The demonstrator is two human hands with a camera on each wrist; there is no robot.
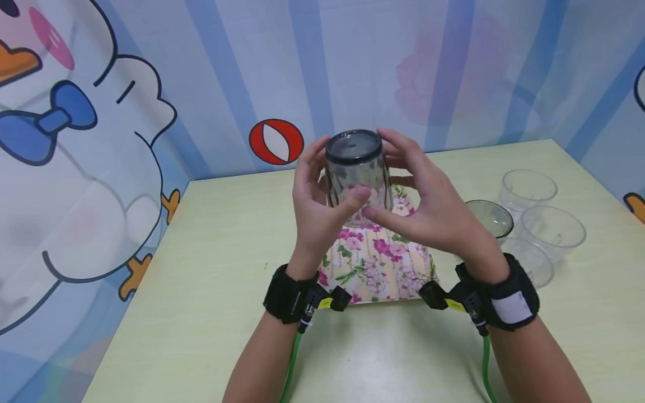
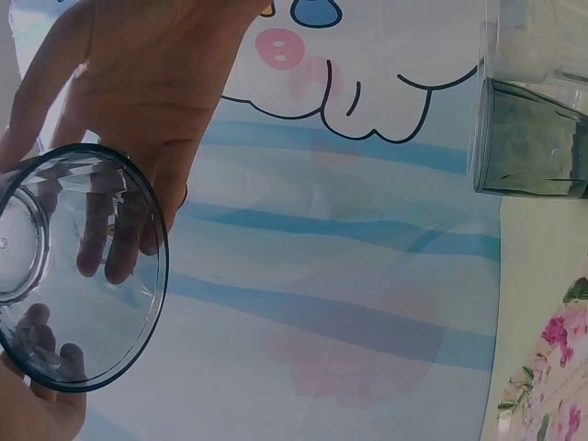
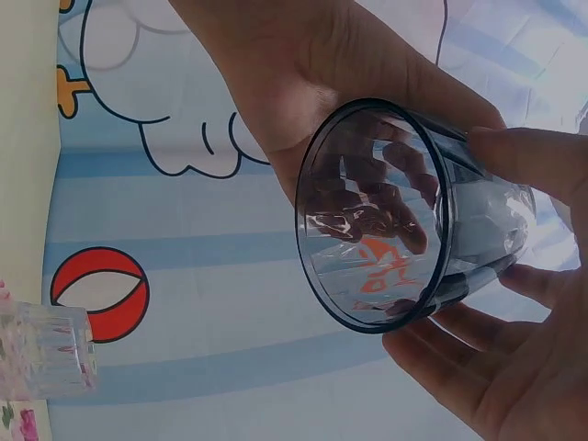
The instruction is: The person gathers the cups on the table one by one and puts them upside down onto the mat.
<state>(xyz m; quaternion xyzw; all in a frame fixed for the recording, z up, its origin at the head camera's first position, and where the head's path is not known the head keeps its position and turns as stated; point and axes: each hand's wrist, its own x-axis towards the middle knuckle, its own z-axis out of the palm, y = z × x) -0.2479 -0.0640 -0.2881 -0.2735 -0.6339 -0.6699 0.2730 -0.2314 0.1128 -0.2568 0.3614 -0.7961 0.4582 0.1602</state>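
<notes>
A smoky grey drinking glass [image 1: 354, 148] is held up between both hands, its dark base upward and its open rim [image 2: 163, 276] downward. My left hand [image 1: 317, 210] grips the left side, with the thumb across the near face. From the other side my right hand [image 1: 430, 210] grips it, fingers behind and thumb in front. In the right wrist view the glass [image 3: 491, 220] shows faceted walls. Beneath it lies a pink floral mat [image 1: 378, 268]. A clear glass [image 3: 46, 349] stands at the mat in the right wrist view; the held glass mostly covers it in the head view.
Several clear glasses [image 1: 554, 226] stand grouped on the table's right side, next to another smoky glass [image 1: 491, 218]. The pale table [image 1: 216, 280] meets a cartoon-printed backdrop [image 1: 353, 67] at its back and sides. Green cables [image 1: 290, 369] trail from both wrist cameras.
</notes>
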